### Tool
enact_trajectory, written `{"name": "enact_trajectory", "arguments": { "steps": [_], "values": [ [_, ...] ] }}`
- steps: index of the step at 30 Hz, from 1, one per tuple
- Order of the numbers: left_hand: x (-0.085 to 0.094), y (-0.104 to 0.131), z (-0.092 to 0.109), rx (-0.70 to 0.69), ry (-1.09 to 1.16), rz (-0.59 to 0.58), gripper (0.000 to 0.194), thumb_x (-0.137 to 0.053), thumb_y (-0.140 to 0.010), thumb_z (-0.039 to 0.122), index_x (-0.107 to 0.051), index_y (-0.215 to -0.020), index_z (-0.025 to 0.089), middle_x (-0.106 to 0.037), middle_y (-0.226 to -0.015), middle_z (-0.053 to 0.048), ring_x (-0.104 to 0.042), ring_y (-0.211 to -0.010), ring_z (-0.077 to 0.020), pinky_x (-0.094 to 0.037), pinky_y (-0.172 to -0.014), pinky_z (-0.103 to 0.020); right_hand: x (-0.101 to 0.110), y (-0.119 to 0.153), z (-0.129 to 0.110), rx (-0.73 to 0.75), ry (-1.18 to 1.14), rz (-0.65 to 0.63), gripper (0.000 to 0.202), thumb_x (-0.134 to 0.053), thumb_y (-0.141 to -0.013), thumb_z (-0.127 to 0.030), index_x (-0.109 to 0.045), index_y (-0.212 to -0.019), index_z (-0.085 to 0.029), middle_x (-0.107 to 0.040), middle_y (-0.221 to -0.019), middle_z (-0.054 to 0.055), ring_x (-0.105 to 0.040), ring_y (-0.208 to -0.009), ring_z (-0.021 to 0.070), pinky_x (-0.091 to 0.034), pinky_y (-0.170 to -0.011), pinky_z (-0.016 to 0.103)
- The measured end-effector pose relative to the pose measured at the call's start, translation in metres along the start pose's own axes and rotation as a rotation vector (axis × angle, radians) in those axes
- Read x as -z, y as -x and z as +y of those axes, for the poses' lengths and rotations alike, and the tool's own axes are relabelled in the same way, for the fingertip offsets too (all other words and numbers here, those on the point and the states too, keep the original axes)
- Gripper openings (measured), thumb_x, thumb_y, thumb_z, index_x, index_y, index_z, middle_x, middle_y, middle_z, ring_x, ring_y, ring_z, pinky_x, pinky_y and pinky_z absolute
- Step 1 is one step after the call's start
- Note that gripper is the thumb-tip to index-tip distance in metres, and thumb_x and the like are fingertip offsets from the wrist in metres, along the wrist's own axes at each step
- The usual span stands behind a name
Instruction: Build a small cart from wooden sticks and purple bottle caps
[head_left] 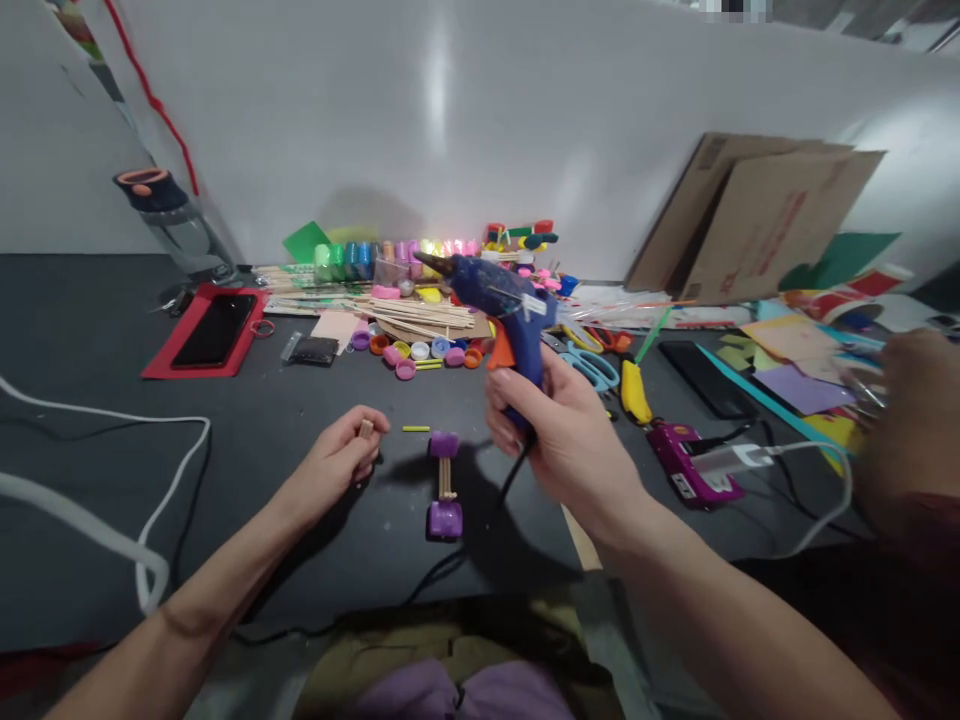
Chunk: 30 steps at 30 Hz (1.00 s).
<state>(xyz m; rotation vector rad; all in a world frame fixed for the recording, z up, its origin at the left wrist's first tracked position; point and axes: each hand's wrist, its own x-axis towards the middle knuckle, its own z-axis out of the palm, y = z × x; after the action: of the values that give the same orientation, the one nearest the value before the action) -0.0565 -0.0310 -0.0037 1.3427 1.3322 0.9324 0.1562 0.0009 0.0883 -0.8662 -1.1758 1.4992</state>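
A blue glue gun (491, 290) with an orange trigger is gripped in my right hand (566, 430), raised above the table with its nozzle toward the upper left. My left hand (349, 450) is closed around a small piece of wood (366, 428), its end showing between the fingers; the rest is hidden. Between my hands, a little model of wooden sticks (446, 478) lies on the table, with a purple piece (445, 520) at the near end and another purple piece (444, 444) at the far end. A short yellow-green stick (416, 429) rests beside it.
Colourful bottle caps (421, 348), wooden sticks (420, 318) and blue scissors (592, 366) lie at the back. A purple power strip (694, 465) is on the right, near a co-worker's blurred hand (911, 410). A phone (215, 330), a bottle (176, 225) and a white cable (97, 415) are left.
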Motion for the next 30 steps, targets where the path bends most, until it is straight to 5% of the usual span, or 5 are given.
{"name": "enact_trajectory", "arguments": {
  "steps": [8, 13, 18, 25, 30],
  "values": [
    [-0.008, -0.048, 0.014, -0.242, -0.492, -0.506, 0.057, -0.058, -0.076, 0.013, -0.062, -0.131, 0.03, -0.066, -0.097, -0.001, -0.059, -0.088, -0.0195, -0.042, -0.08, -0.029, 0.039, 0.045, -0.006, -0.205, -0.027, 0.179, 0.028, -0.067, -0.088, -0.047, -0.062, -0.08, -0.02, -0.063, -0.07, 0.0, -0.05, -0.046, 0.0081, -0.038, -0.042, 0.021],
    [-0.009, -0.068, 0.019, -0.339, -0.644, -0.666, 0.05, -0.062, -0.081, 0.017, -0.064, -0.128, 0.034, -0.069, -0.123, -0.001, -0.062, -0.109, -0.0234, -0.041, -0.092, -0.03, 0.049, 0.042, 0.001, -0.15, 0.054, 0.222, 0.02, -0.069, -0.086, -0.039, -0.068, -0.083, -0.02, -0.068, -0.072, 0.003, -0.055, -0.053, 0.0111, -0.044, -0.048, 0.022],
    [0.0, -0.063, 0.018, -0.351, -0.69, -0.546, 0.03, -0.065, -0.087, 0.034, -0.068, -0.116, 0.03, -0.073, -0.108, -0.002, -0.064, -0.094, -0.0212, -0.043, -0.081, -0.027, 0.054, 0.032, 0.007, -0.073, 0.166, 0.199, 0.016, -0.067, -0.089, -0.038, -0.068, -0.088, -0.023, -0.066, -0.075, 0.002, -0.055, -0.057, 0.0127, -0.045, -0.049, 0.024],
    [0.012, -0.033, -0.008, -0.197, -0.714, -0.024, 0.03, -0.058, -0.091, 0.044, -0.063, -0.113, 0.024, -0.061, -0.076, 0.001, -0.056, -0.065, -0.017, -0.037, -0.063, -0.026, 0.055, 0.016, 0.017, 0.15, 0.505, 0.316, 0.013, -0.071, -0.086, -0.036, -0.067, -0.079, -0.026, -0.061, -0.074, 0.0, -0.055, -0.065, 0.0155, -0.048, -0.057, 0.027],
    [0.008, -0.024, -0.02, -0.096, -0.741, 0.1, 0.024, -0.065, -0.086, 0.04, -0.062, -0.103, 0.023, -0.059, -0.072, 0.003, -0.056, -0.062, -0.017, -0.034, -0.059, -0.025, 0.047, 0.01, 0.032, 0.071, 0.535, 0.147, 0.015, -0.066, -0.09, -0.04, -0.074, -0.095, -0.029, -0.071, -0.086, 0.003, -0.064, -0.078, 0.0206, -0.054, -0.073, 0.033]
  ]
}}
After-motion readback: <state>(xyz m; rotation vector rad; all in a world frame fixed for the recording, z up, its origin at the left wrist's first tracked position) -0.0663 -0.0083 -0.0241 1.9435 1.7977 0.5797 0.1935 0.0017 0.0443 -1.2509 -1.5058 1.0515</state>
